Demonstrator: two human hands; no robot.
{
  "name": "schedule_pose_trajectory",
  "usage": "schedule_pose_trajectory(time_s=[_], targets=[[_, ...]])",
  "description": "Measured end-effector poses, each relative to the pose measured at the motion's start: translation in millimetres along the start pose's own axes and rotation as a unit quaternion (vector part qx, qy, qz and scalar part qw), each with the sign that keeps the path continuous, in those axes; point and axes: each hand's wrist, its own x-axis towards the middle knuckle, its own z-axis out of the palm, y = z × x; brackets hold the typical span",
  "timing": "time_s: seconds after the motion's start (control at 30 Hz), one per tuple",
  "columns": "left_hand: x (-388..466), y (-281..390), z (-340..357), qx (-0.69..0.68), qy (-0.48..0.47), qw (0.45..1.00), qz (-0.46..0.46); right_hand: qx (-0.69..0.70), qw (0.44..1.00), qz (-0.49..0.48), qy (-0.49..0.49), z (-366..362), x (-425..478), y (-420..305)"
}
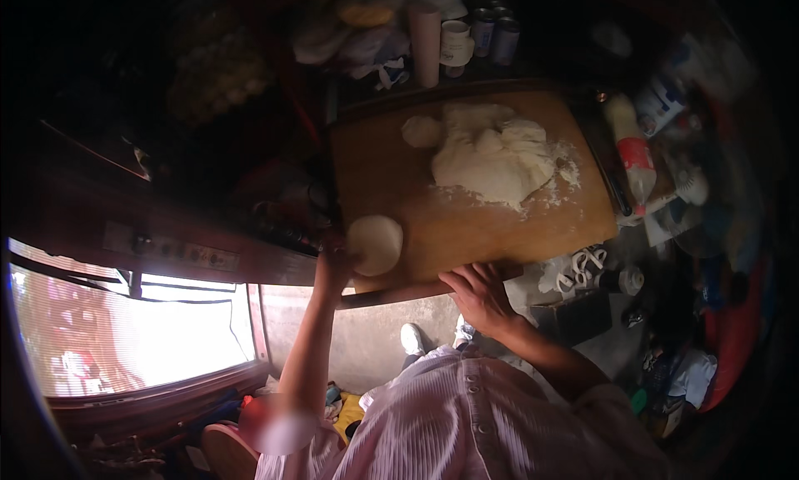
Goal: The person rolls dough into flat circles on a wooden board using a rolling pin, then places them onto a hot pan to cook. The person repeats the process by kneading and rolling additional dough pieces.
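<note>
On a wooden board [424, 224] lies a flat round of dough [375, 245] at the near left corner. My left hand [335, 258] is in shadow at the left edge of this round; its fingers are too dark to make out. At the board's near edge, my right hand [484, 297] curls its fingers over a dark wooden bar [402, 294]. Whether this bar is a rolling pin or an edge strip, I cannot tell. A large, folded mass of dough [487, 161] sits farther back, with a smaller dough piece [421, 132] on its left. Loose flour [565, 171] is scattered at its right.
Behind the board stand a pink cylinder [424, 46], a white jar [456, 43] and several cans [504, 41]. A plastic bottle [633, 152] with a red label lies to the right. Below it are a coiled white cord [580, 267] and a dark box [571, 317]. A bright window [137, 324] is at left.
</note>
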Motion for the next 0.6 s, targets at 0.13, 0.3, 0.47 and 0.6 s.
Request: schedule_pose_trajectory(time_s=[0.13,0.3,0.47,0.6], targets=[[-40.3,7.3,30.1,-0.043,-0.025,0.999,-0.019,0.013,0.999,-0.036,-0.024,0.5,-0.2,0.3],[-47.9,26.4,49.8,0.164,-0.007,0.984,0.075,0.014,0.999,-0.038,-0.032,2.7,4.6,6.6],[-79.0,46.2,42.2,0.404,0.097,0.895,0.164,-0.010,1.000,-0.008,-0.018,5.3,9.0,21.4],[-77.9,26.0,55.1,0.491,0.165,0.797,0.309,-0.083,0.995,0.026,-0.049,12.8,20.3,27.5]])
